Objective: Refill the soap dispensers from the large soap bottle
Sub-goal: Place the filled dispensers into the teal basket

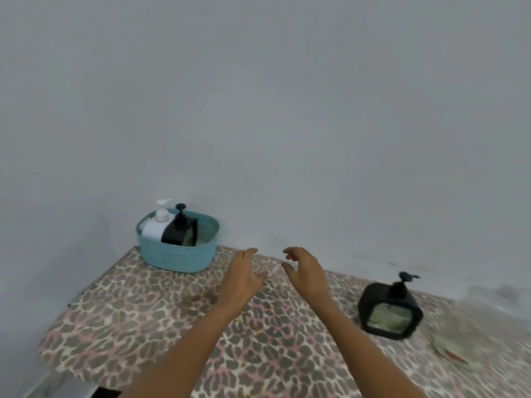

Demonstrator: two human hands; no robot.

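Two bare hands reach forward side by side above a bench (129, 311) covered in leopard-print cloth: the left hand (242, 280) and the right hand (306, 278), fingers (247, 254) loosely spread and holding nothing. Beyond and left of the left fingers sits a teal ribbed plastic basket (178, 258) containing a white pump bottle (155, 228) and a black square pump dispenser (178, 231). Well right of the right fingers, a second black square pump dispenser (390, 308) stands blurred on the bench.

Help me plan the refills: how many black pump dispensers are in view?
2. One black dispenser stands in the teal basket beside a white pump bottle; a second black dispenser stands on the patterned table, far right. The basket could hide more.
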